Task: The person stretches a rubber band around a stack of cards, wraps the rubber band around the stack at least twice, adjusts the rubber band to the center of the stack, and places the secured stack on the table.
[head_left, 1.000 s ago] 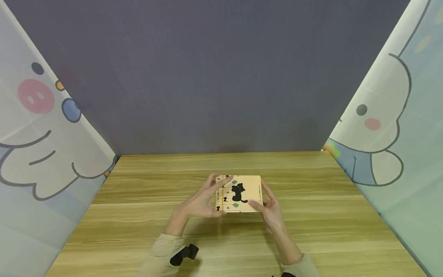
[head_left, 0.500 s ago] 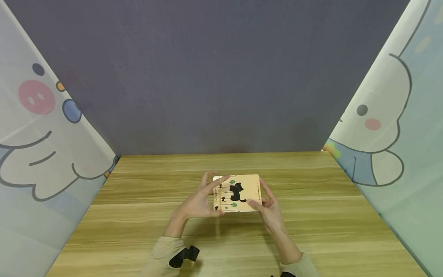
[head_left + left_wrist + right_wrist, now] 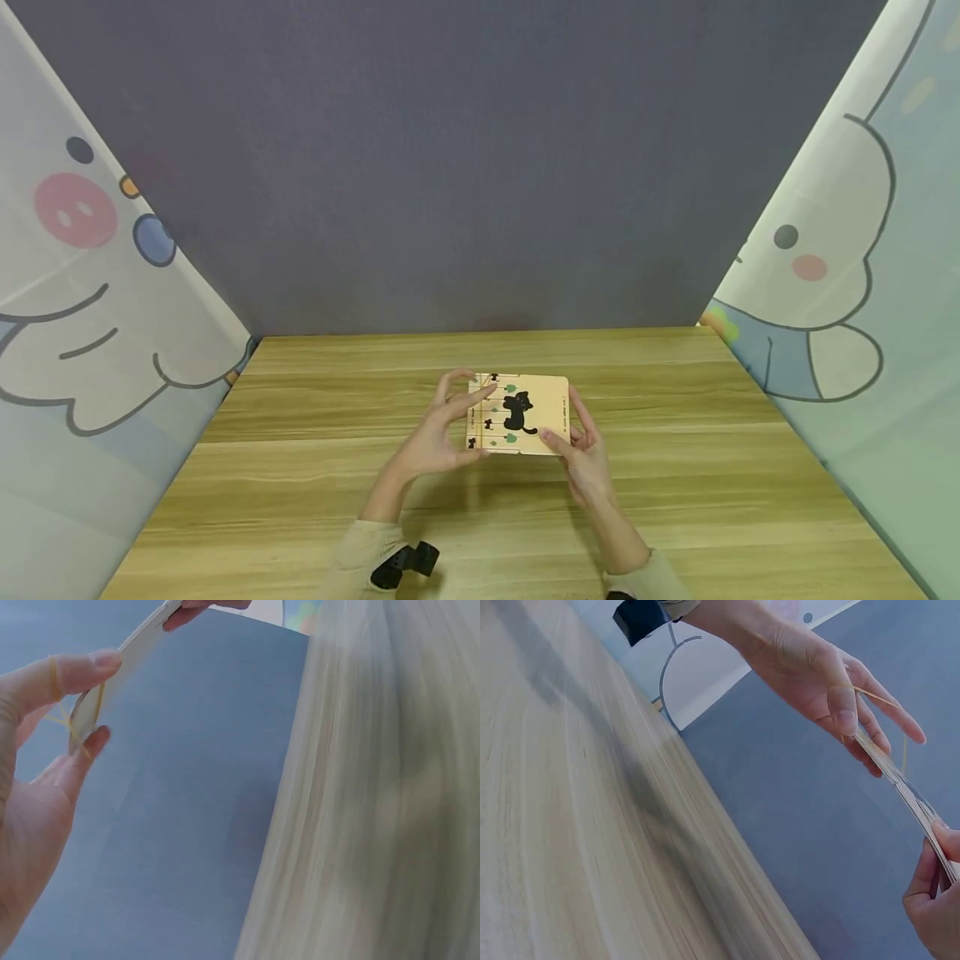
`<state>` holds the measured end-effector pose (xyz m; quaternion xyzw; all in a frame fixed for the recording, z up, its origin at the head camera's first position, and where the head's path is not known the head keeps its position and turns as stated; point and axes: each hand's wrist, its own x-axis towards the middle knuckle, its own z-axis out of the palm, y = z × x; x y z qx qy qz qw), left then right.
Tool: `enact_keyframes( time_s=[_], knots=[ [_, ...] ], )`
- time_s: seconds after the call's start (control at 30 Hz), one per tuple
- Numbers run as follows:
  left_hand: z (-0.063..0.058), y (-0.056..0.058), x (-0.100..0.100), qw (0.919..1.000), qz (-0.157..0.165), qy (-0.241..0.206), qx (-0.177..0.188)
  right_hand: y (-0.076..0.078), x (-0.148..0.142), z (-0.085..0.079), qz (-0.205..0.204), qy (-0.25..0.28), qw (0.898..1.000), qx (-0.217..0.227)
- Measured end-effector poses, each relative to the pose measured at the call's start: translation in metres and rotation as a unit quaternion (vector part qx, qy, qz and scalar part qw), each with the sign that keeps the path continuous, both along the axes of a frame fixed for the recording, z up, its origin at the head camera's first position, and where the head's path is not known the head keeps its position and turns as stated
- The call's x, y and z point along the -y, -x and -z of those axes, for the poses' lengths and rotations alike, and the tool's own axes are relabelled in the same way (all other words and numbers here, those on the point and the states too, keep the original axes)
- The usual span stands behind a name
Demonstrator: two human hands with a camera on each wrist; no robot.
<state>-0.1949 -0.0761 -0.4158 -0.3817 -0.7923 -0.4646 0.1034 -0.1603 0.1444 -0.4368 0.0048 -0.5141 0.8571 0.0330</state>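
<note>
A small cream notebook [image 3: 519,417] with a black cat and green leaves on its cover is held above the table, tilted towards the head camera. My right hand [image 3: 588,462] grips its right end, thumb on the cover and fingers behind. A thin yellow rubber band [image 3: 877,697] runs round the notebook's left end and over my left thumb and index finger. My left hand [image 3: 429,442] holds this band stretched, thumb at the near edge and index finger over the cover. In the left wrist view the notebook [image 3: 139,646] shows edge-on; its thin layers show in the right wrist view.
Beneath the hands lies a wood-grain table [image 3: 300,467]. A dark grey panel [image 3: 480,167] stands along its back edge, with cartoon-print cloths at the left [image 3: 97,333] and right [image 3: 840,292]. A black strap device [image 3: 405,564] sits on the left sleeve.
Both hands and the notebook have shifted slightly, ending a little higher. The left index finger has bent and drawn back a bit, and the band now spreads into slanting strands near the far edge.
</note>
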Motion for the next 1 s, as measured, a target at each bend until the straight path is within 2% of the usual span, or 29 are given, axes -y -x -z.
enact_keyframes(
  time_s=[0.13, 0.27, 0.4, 0.5, 0.57, 0.73, 0.83, 0.97, 1.0],
  knots=[
    [-0.004, -0.009, -0.005, 0.9968, 0.015, -0.069, 0.037, 0.000, 0.001, -0.001, 0.010, 0.006, 1.000, 0.000],
    [-0.010, -0.017, -0.009, 0.9852, 0.050, -0.154, 0.058, 0.000, 0.002, -0.003, 0.021, 0.012, 1.000, 0.007],
    [0.001, -0.014, -0.011, 0.9756, 0.067, -0.203, 0.050, 0.000, 0.004, -0.006, 0.032, 0.023, 0.999, 0.013],
    [0.012, -0.012, -0.013, 0.9712, 0.065, -0.225, 0.044, -0.001, 0.005, -0.008, 0.036, 0.027, 0.999, 0.010],
    [0.015, -0.013, -0.014, 0.9674, 0.066, -0.241, 0.039, 0.000, 0.005, -0.008, 0.038, 0.025, 0.999, 0.013],
    [0.020, -0.015, -0.017, 0.9506, 0.077, -0.298, 0.043, 0.000, 0.005, -0.009, 0.040, 0.018, 0.999, 0.019],
    [0.023, -0.016, -0.019, 0.9395, 0.080, -0.330, 0.045, 0.001, 0.006, -0.009, 0.042, 0.011, 0.999, 0.008],
    [0.026, -0.017, -0.023, 0.9210, 0.078, -0.379, 0.041, 0.002, 0.007, -0.008, 0.044, 0.000, 0.999, -0.027],
    [0.027, -0.018, -0.025, 0.9163, 0.071, -0.392, 0.043, 0.004, 0.005, -0.005, 0.036, 0.013, 0.998, -0.056]
  ],
)
